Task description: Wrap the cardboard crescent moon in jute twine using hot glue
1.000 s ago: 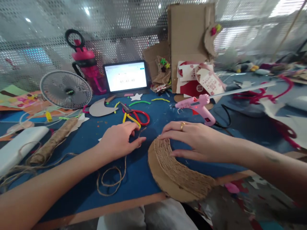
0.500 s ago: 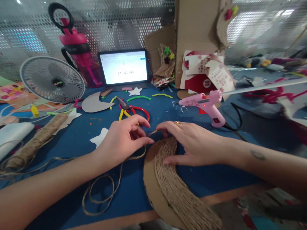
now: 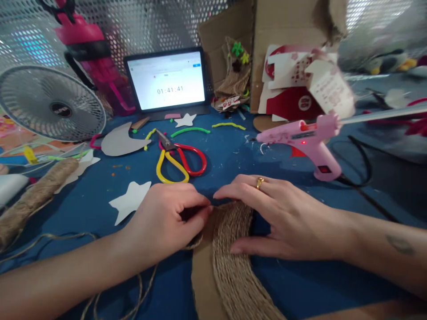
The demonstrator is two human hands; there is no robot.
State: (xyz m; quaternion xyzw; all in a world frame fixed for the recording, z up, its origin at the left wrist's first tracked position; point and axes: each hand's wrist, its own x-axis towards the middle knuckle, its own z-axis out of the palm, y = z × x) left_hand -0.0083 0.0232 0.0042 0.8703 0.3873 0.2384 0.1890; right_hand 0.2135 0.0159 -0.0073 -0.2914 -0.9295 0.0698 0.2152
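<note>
A curved cardboard piece [image 3: 204, 275], partly covered by rows of brown twine [image 3: 233, 262], lies in front of me. My left hand [image 3: 176, 215] pinches the loose twine [image 3: 195, 243] between thumb and index finger at the top left edge of the cardboard. Fingers apart, my right hand [image 3: 267, 213] rests over the twine-covered part, its thumb on the rows and its fingertips near the top end. From my left hand, slack twine loops down to the lower left. At the far left lies the wound twine bundle [image 3: 40, 200].
Scissors [image 3: 182, 162] and a white star [image 3: 130, 201] lie beyond my left hand. A pink glue gun [image 3: 307, 140], with a red light on, stands at right. Behind are a fan [image 3: 53, 106], a pink bottle [image 3: 96, 62] and a tablet [image 3: 168, 80].
The view has shifted closer. My left hand's thumb and index finger have closed at the cardboard's top edge. My right hand's fingers no longer pinch the twine end and are more spread.
</note>
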